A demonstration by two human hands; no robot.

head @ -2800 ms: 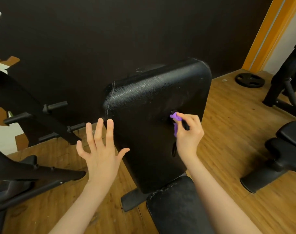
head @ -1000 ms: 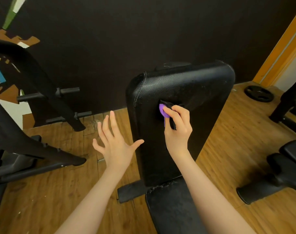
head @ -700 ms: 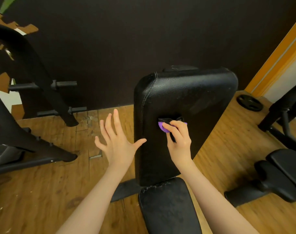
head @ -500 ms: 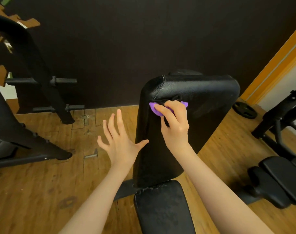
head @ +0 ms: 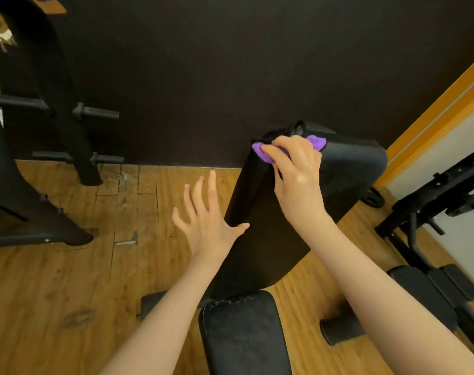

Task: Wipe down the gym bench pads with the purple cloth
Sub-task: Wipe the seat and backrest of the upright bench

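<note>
— Which step is this?
— Wiping the backrest (head: 346,185); the right hand (head: 298,171) grips the purple cloth (head: 315,142) at its top edge, under the fingers.
— And the left hand (head: 206,226)?
— Spread, holding nothing, beside the pad. Next probably comes the seat (head: 244,334) below.

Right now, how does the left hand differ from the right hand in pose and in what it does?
The left hand is open with fingers spread and holds nothing; the right hand curls its fingers round the crumpled purple cloth. The left hand sits low beside the upright black padded backrest, thumb at its edge; the right hand is up at the backrest's top corner. Both are bare and near the same pad.
</note>
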